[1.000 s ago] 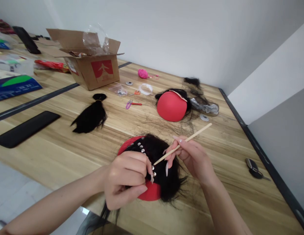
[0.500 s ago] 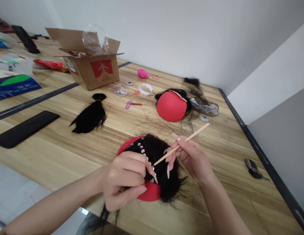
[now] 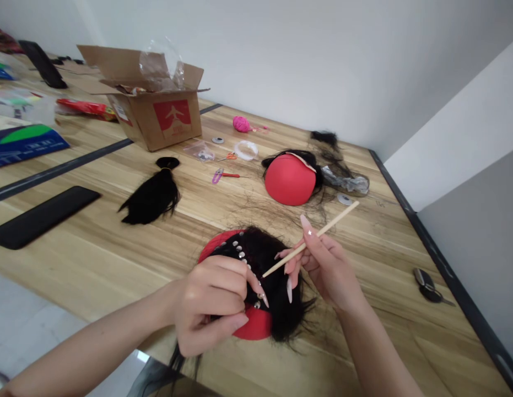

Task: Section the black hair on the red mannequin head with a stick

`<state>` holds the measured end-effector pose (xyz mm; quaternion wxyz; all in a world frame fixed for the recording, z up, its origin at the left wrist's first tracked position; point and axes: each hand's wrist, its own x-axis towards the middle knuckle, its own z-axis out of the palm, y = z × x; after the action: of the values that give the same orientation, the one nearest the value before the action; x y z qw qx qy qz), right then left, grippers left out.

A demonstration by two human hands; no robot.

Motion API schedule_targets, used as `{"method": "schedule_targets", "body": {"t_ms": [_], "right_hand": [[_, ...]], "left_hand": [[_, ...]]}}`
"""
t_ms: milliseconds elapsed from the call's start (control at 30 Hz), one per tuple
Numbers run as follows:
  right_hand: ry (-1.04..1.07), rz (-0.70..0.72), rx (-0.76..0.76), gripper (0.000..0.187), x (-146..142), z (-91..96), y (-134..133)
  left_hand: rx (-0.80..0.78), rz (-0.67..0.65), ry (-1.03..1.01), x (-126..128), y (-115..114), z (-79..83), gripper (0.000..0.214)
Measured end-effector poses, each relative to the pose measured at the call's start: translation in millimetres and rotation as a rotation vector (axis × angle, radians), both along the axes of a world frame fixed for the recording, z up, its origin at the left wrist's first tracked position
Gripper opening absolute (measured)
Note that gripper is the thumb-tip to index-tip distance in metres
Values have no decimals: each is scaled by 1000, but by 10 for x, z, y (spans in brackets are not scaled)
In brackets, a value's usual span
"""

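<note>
A red dome (image 3: 250,328) covered with black hair (image 3: 276,286) lies near the table's front edge, with a row of silver pins (image 3: 238,251) along the hair's edge. My left hand (image 3: 212,303) is curled on the dome, fingers pinching black hair beside the lowest pins. My right hand (image 3: 322,267) pinches a thin wooden stick (image 3: 318,236), whose tip points down at the pins near my left fingertips. A strand of hair hangs off the table edge below my left hand.
A second red dome (image 3: 289,179) with hair stands farther back. A loose black hair bundle (image 3: 152,196), a black comb (image 3: 41,218), a cardboard box (image 3: 157,105), a pink thread ball (image 3: 240,124), clips, tape and black scissors (image 3: 427,284) lie on the wooden table (image 3: 405,331).
My right hand has lifted slightly with the stick, its tip drawing a little away from the pins. The left hand has barely moved.
</note>
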<state>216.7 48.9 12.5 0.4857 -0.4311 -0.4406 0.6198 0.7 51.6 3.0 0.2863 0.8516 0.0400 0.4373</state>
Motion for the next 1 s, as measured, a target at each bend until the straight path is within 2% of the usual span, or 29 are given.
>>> {"method": "schedule_targets", "body": {"t_ms": [267, 400, 600, 800, 1000], "right_hand": [[-29, -27, 24, 45, 6, 19, -14], [-43, -16, 104, 39, 33, 47, -37], [-107, -2, 192, 34, 84, 70, -81], [-69, 4, 188, 31, 107, 33, -66], [-17, 1, 173, 31, 162, 81, -33]], "left_hand": [[32, -9, -18, 13, 11, -4, 28], [54, -1, -42, 21, 18, -37, 27], [172, -46, -53, 43, 69, -85, 18], [253, -34, -42, 43, 68, -127, 15], [285, -22, -29, 39, 79, -137, 14]]}}
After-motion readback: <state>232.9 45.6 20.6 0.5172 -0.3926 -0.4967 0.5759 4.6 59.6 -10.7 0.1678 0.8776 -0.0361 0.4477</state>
